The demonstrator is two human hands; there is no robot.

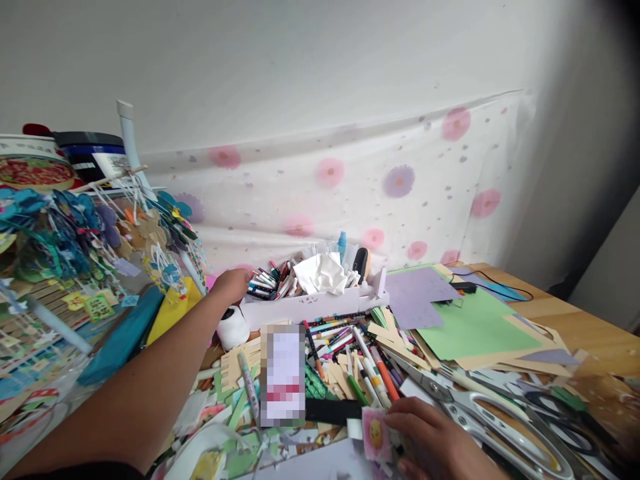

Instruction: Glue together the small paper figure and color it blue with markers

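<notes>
My left hand reaches to the left end of a long white box. Its fingers are curled by the pens in that box; what they grip, if anything, is hidden. Below the hand stands a spool of white thread. My right hand is low at the front, its fingers closed at the edge of a small pink square piece with a yellow figure on it. Loose marker pens lie just beyond. Beside the right hand are large silver-handled scissors.
Purple and green paper sheets lie at the right, near dark-handled scissors. A blurred-out white rectangle sits mid-table among paper scraps. Hanging paper ornaments and a white pole crowd the left. Crumpled white tissue tops the box.
</notes>
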